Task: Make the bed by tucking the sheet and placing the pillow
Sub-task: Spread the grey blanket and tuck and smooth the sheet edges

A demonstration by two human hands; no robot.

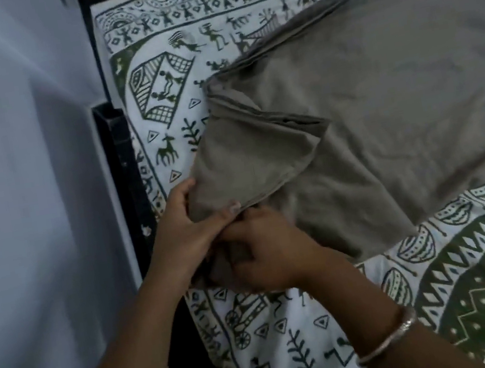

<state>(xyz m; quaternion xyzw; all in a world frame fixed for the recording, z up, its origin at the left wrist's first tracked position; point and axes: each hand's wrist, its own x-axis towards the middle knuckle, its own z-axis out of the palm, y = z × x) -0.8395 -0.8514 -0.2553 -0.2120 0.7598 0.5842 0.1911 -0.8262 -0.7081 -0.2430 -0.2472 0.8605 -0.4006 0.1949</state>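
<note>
Fingers (184, 193) of left hand (184, 229) pinch grey cloth (381, 102) corner; right hand (266, 257) grips bunched edge beneath, over patterned sheet (293, 323).

Bare from forearms to left hand (180, 229) and right hand (265, 253); slim silver metal bangle (389, 339) circling right wrist, lower middle of frame.

left: wall (27, 187) just beside frame (121, 159), shutting that side | middle: cloth (380, 96) lies across sheet (167, 125) from the near-left corner out past the view's right edge | free: bare sheet at upper left along the frame, and below cloth at lower right, reachable from above
</note>
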